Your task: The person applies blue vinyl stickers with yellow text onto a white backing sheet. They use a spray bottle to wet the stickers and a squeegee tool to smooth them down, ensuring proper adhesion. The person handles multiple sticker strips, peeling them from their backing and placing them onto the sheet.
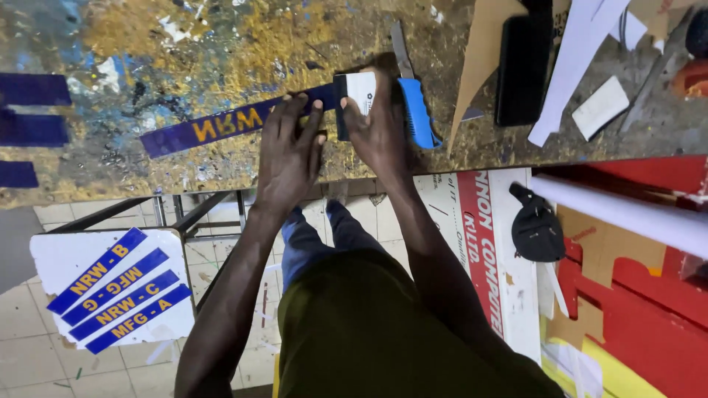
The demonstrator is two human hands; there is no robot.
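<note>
A long blue vinyl strip (221, 125) with yellow letters lies on the paint-stained workbench (221, 44). My left hand (289, 151) presses flat on the strip's right part, fingers spread. My right hand (380, 129) grips a small white and black squeegee card (355, 92) that stands on the strip's right end. Just right of my right hand lies a blue-handled utility knife (414, 103), blade pointing away from me.
A black flat case (522, 70), white paper strips (582, 51) and a brown card sheet (479, 51) lie at the bench's right. Below left, a white board (51, 258) carries several blue lettered strips. Red and white sign boards (627, 295) and a white tube (627, 210) lie at right.
</note>
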